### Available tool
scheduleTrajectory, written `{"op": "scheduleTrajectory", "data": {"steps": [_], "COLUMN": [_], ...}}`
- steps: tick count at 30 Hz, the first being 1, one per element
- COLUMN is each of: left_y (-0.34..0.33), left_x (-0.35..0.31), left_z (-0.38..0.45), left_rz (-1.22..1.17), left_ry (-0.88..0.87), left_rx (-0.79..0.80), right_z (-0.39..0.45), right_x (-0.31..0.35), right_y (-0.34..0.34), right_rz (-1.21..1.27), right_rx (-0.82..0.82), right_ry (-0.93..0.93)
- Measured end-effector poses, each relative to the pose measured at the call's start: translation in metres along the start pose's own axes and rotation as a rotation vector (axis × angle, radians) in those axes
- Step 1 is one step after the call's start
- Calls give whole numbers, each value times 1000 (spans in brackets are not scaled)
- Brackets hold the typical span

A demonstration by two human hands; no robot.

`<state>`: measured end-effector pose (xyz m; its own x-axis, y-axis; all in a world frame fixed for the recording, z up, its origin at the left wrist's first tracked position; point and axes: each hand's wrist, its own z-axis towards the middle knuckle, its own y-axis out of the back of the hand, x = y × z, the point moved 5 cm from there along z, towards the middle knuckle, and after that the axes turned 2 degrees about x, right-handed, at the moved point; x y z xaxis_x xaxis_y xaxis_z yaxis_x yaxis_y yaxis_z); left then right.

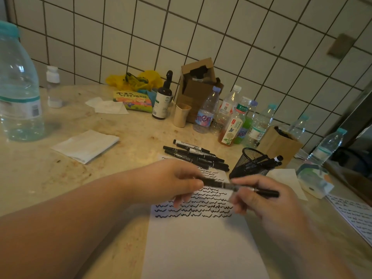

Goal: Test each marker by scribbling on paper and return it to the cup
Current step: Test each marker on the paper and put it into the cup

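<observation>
Both hands: left [173, 179], right [259, 196], gripping black marker [237, 186] above scribbled paper [201, 238].

The clear bottle [205, 111] has a pink-blue label reading roughly "utten". The yellow packet [132, 99] bears Chinese characters, too blurred to read.

Dim, warm indoor light; wide-angle view with soft focus and motion blur.
Illumination even and muted, yellow-green cast over the white square-tiled wall [221, 27]. Faint soft shadows under the clear plastic water bottle with teal cap [18, 83] on the beige marble tabletop [50, 178]; small highlights on that bottle. Grout lines bow toward the frame edges, marking lens distortion. The hands, left [171, 182] and right [267, 200], smeared by motion blur; forearms at the lower edge out of focus. The brown wall plate [340, 45], upper right, is blurred.
</observation>
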<state>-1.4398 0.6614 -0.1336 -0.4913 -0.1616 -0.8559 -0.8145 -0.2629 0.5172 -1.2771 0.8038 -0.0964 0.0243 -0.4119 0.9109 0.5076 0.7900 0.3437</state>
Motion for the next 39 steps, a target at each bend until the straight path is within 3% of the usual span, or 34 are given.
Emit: {"op": "scheduleTrajectory", "data": {"steps": [3, 6, 9, 13, 16, 19, 22, 24, 34, 39], "left_y": [5, 6, 2, 4, 7, 7, 7, 9, 14, 16], "left_x": [4, 8, 7, 7, 12, 15, 14, 13, 12, 11], "left_z": [5, 3, 4, 3, 2, 4, 6, 6, 6, 4], "left_rz": [289, 407, 450, 468, 490, 512, 550, 587, 643, 622], "left_ry": [63, 80, 80, 79, 84, 95, 108, 114, 141, 155], "left_rx": [-159, -148, -105, -120, -127, -126, -128, -128, -128, -132], "right_z": [9, 16, 33, 59, 59, 60, 82, 95, 119, 107], "right_x": [-4, 0, -2, 1, 20, 28, 0, -15, -37, -35], "right_y": [28, 46, 53, 56, 51, 16, -30, -49, -78, -77], "right_rz": [-25, -93, -257, -359, -399, -571, -871, -967, -1078, -1081], "right_rx": [-345, -550, -605, -559, -627, -466, -62, 82, 108, 170], "right_ry": [-40, -28, -76, -145, -22, 127, 23, -73, -199, -358]}}
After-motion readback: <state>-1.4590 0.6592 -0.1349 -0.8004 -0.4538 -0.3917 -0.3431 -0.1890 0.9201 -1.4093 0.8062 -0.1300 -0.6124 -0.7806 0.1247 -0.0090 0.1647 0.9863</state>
